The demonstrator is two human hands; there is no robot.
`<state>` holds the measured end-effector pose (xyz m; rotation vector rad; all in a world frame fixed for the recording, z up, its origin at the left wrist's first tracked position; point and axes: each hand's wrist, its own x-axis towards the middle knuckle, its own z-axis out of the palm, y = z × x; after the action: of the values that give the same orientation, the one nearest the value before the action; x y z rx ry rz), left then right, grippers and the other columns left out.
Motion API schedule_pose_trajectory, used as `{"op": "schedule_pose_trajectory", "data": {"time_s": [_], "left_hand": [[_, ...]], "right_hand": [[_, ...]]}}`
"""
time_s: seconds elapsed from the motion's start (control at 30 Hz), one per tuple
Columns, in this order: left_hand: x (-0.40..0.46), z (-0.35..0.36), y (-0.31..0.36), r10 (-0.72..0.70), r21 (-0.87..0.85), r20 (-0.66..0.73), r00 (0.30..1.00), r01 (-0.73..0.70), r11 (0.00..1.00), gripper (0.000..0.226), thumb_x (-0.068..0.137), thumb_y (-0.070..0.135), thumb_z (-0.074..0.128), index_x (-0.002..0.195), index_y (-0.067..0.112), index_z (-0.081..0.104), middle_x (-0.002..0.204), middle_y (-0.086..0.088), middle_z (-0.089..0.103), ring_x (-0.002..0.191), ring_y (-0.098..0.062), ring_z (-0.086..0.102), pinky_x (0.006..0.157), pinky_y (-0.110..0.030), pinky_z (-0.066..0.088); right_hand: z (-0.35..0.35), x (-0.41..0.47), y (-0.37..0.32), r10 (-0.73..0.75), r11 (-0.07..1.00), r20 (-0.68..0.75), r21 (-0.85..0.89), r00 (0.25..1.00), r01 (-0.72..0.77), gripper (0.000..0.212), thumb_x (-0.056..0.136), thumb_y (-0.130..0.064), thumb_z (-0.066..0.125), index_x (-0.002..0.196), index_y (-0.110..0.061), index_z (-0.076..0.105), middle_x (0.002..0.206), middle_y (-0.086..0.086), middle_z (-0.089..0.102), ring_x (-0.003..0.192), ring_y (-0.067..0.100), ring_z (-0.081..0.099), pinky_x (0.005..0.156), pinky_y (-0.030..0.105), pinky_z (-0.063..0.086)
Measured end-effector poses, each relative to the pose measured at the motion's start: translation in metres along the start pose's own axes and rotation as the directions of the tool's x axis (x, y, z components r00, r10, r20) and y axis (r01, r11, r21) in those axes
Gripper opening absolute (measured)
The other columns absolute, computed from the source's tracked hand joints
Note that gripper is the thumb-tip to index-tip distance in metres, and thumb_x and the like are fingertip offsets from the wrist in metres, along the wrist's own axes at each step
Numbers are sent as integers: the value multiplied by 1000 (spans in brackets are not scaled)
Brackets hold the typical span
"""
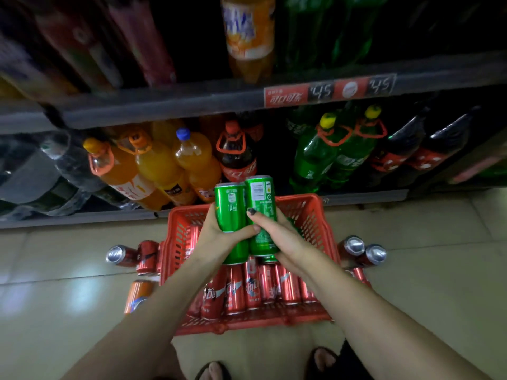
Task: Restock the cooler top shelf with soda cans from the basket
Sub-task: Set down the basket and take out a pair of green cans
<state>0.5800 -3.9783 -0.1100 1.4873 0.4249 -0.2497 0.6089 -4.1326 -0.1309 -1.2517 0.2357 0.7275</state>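
Currently left hand (pixel 219 231) is gripping one slim green aluminium can (pixel 231 215), right hand (pixel 277 234) gripping another (pixel 260 204), both touching at frame centre, above red plastic mesh basket (pixel 310 215) holding red cans (pixel 252 292).

Two tall thin green cans (pixel 248 218) side by side, touching, held up above red basket (pixel 315 215). Left hand (pixel 216 231) grips left can, right hand (pixel 277 234) grips right can. Third green can (pixel 269 259) peeks out just under right hand. Row of red cans (pixel 255 292) lies flat in basket below both hands, tops toward person.
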Motion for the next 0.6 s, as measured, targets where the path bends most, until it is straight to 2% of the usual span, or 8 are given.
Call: {"op": "schedule_pose_trajectory", "data": {"time_s": [0.07, 0.13, 0.23, 0.3, 0.37, 0.5, 0.6], "left_hand": [[-22, 7, 63, 60, 20, 14, 998, -60, 998, 69, 70, 2, 91, 125, 24, 56, 112, 3, 78, 106, -17, 76, 83, -32, 63], [-44, 14, 136, 130, 36, 44, 990, -132, 991, 71, 70, 1, 92, 128, 21, 55, 117, -1, 76, 109, -19, 75, 88, -37, 62], [-80, 32, 256, 242, 61, 80, 967, -247, 967, 86, 63, 17, 98, 135, 13, 52, 126, -7, 73, 117, -24, 72, 98, -48, 59], [-110, 46, 340, 329, 56, 83, 941, -334, 941, 92, 60, 22, 97, 137, 7, 49, 130, -12, 71, 119, -27, 70, 101, -51, 57], [-140, 58, 415, 396, 50, 119, 910, -404, 913, 90, 63, 17, 97, 138, 5, 48, 131, -11, 70, 120, -26, 70, 102, -50, 57], [-211, 77, 566, 510, 36, 196, 838, -526, 850, 76, 72, 11, 94, 134, 19, 52, 129, 0, 72, 118, -17, 71, 102, -46, 57], [-265, 89, 670, 599, 22, 227, 768, -619, 785, 77, 69, 14, 94, 134, 16, 52, 129, -1, 73, 118, -17, 71, 101, -45, 58]], "right_hand": [[16, -37, -56, -63, 998, -15, 0, 998, 63, 69, 75, -53, 83, 137, -40, 55, 128, -7, 72, 122, 17, 66, 109, 50, 49], [33, -77, -123, -123, 992, -27, 13, 992, 124, 59, 82, -45, 81, 135, -39, 56, 127, -5, 72, 121, 18, 67, 108, 50, 50], [60, -142, -233, -245, 969, -30, 11, 969, 245, 62, 76, -48, 83, 132, -38, 57, 127, -5, 72, 122, 18, 67, 109, 50, 50], [80, -189, -309, -339, 941, -65, -7, 938, 340, 49, 85, -39, 79, 130, -36, 59, 127, -5, 73, 122, 18, 67, 110, 50, 49], [99, -236, -375, -421, 907, -78, -15, 904, 421, 38, 93, -29, 74, 128, -32, 61, 127, -2, 73, 121, 19, 68, 110, 51, 49], [141, -333, -504, -571, 821, -79, -87, 817, 565, 56, 82, -42, 79, 133, -34, 59, 130, -4, 71, 124, 19, 66, 111, 50, 47], [171, -404, -591, -657, 753, -89, -124, 748, 646, 49, 84, -39, 79, 130, -34, 60, 129, -5, 71, 123, 18, 67, 111, 49, 47]]}}
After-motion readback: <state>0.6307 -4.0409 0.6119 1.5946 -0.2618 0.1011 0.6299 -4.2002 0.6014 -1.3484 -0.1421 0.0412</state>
